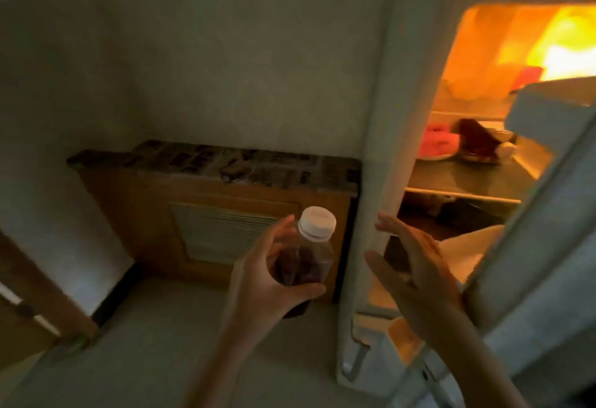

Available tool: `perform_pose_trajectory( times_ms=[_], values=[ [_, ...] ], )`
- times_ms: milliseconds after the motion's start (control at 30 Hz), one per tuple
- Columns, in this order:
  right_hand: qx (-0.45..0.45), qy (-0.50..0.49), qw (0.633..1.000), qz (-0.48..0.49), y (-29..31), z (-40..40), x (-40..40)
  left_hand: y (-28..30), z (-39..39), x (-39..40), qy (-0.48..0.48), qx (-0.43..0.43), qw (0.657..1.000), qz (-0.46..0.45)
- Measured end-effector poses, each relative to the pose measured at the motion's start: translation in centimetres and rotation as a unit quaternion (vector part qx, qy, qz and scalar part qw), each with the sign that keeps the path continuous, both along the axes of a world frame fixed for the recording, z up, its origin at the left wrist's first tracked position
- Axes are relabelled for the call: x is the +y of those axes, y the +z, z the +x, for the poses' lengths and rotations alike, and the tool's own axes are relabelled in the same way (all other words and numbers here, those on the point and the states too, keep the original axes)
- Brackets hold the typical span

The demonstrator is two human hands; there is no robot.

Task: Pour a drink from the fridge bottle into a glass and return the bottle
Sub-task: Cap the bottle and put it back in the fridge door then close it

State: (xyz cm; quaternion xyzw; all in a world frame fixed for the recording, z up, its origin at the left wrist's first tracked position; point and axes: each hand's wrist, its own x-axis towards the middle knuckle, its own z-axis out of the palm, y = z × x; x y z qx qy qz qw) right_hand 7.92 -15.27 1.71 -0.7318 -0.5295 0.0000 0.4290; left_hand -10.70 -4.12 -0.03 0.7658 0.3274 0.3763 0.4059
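My left hand (271,275) grips a clear plastic bottle (309,256) with a white cap and dark liquid in its lower half, held upright in front of me, left of the fridge. My right hand (416,275) is open with straight fingers, close to the front edge of the fridge's left wall (380,149) and holding nothing. The fridge (464,178) stands open on the right, lit orange inside. No glass is in view.
The fridge door (548,246) swings open at the far right. Shelves hold a pink plate (438,144) and dark items. A low wooden cabinet (225,214) with a vent panel and a dark top stands against the wall to the left. Pale floor lies below.
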Motion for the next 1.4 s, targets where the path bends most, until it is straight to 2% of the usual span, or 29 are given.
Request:
perform_pose_trajectory(
  times_ms=[67, 200, 367, 467, 500, 567, 633, 700, 767, 800, 833, 933, 1033, 1167, 1300, 1400],
  values=[
    [-0.005, -0.056, 0.998, 0.017, 0.1, -0.1, 0.5, 0.3, 1.6, 2.6, -0.068, -0.006, 0.998, -0.003],
    [0.04, -0.152, 0.986, 0.062, 0.6, -0.6, 0.4, 1.3, 4.6, 5.7, -0.19, -0.004, 0.982, 0.001],
    [0.049, -0.252, 0.966, 0.038, 0.6, -1.2, -1.8, 2.0, 9.3, 6.1, -0.317, -0.018, 0.948, -0.005],
    [0.046, -0.264, 0.963, 0.019, 0.8, -1.7, -4.1, 2.5, 12.5, 4.7, -0.374, -0.042, 0.926, -0.033],
    [0.03, -0.27, 0.962, 0.014, 1.1, -1.9, -4.8, 2.8, 13.7, 4.0, -0.392, -0.05, 0.918, -0.038],
    [-0.076, -0.311, 0.947, 0.036, 1.9, -2.3, -6.5, 3.7, 16.2, 2.3, -0.429, -0.059, 0.9, -0.049],
    [-0.243, -0.363, 0.895, 0.089, 3.1, -2.9, -8.6, 4.4, 18.8, 0.4, -0.456, -0.069, 0.886, -0.054],
    [-0.364, -0.439, 0.816, 0.089, 4.3, -3.8, -11.0, 4.5, 21.2, -1.6, -0.477, -0.075, 0.874, -0.057],
    [-0.414, -0.553, 0.72, 0.066, 5.2, -4.3, -13.5, 4.3, 23.0, -4.0, -0.502, -0.08, 0.859, -0.061],
    [-0.413, -0.596, 0.685, 0.062, 5.5, -4.3, -14.6, 4.2, 23.7, -5.1, -0.515, -0.078, 0.852, -0.051],
    [-0.403, -0.619, 0.671, 0.061, 5.6, -4.2, -15.6, 4.2, 24.3, -6.2, -0.527, -0.076, 0.846, -0.036],
    [-0.37, -0.628, 0.682, 0.063, 5.8, -3.3, -17.6, 5.1, 26.0, -8.9, -0.552, -0.085, 0.829, -0.013],
    [-0.35, -0.656, 0.667, 0.051, 5.8, -2.8, -19.1, 6.4, 27.4, -10.8, -0.583, -0.097, 0.806, -0.034],
    [-0.33, -0.68, 0.653, 0.041, 5.8, -2.5, -20.0, 6.7, 28.2, -14.0, -0.648, -0.077, 0.758, -0.022],
    [-0.341, -0.683, 0.644, 0.049, 5.7, -2.1, -19.8, 3.8, 28.6, -16.0, -0.658, -0.047, 0.746, -0.09],
    [-0.334, -0.689, 0.64, 0.063, 5.6, -2.1, -19.5, 2.5, 29.2, -16.2, -0.658, -0.041, 0.744, -0.109]
  ],
)
